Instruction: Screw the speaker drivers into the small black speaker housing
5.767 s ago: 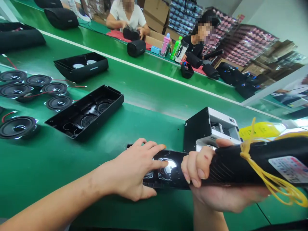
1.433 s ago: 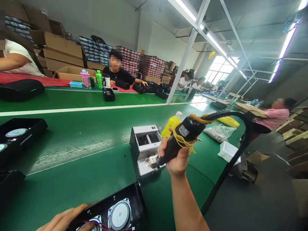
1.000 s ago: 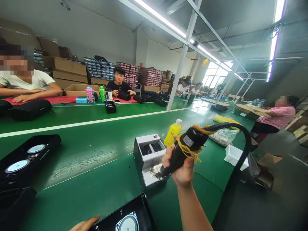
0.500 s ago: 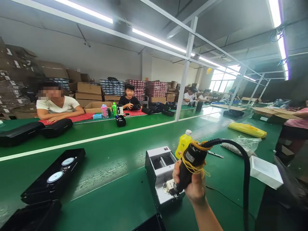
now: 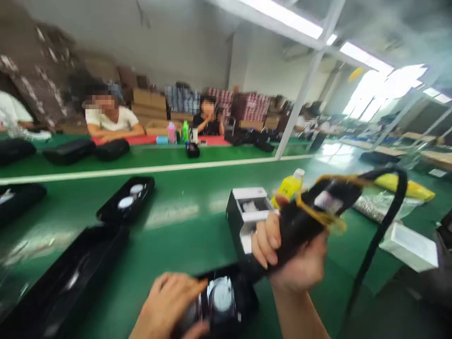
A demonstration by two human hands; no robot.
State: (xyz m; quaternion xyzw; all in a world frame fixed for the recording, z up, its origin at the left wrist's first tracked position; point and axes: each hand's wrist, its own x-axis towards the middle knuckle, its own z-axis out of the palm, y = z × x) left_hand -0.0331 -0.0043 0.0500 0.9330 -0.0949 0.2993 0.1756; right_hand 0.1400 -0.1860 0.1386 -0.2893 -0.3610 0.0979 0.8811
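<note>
The green worktop (image 5: 190,247) carries everything I'm minding. At its near left lies an open black housing (image 5: 88,273); I'd keep my left side from nudging it. The speaker box (image 5: 243,297) I'm working on sits at the near middle, open side up, to the right of that housing. Beyond it, a little to the right, stands the black-and-white machine (image 5: 243,217), near enough that I'd swing the tool wide of it. The power driver (image 5: 307,216) is in my right hand (image 5: 294,268), fingers wrapped round its barrel, slanting down and left so that its lower end comes over the right part of the box. Blur hides the tip, so from here I can't tell whether it touches. I'd stand it more upright before pressing, as a leaning bit would likely slip. My left hand (image 5: 169,301) lies over the box's left part, fingers stretched out and thumb apart; I'd bear down with it to hold the box against twisting. Smallest, the round speaker (image 5: 222,294) shows just right of those fingers; I'd judge its corners the place to aim, keeping the tip off its pale face.
</note>
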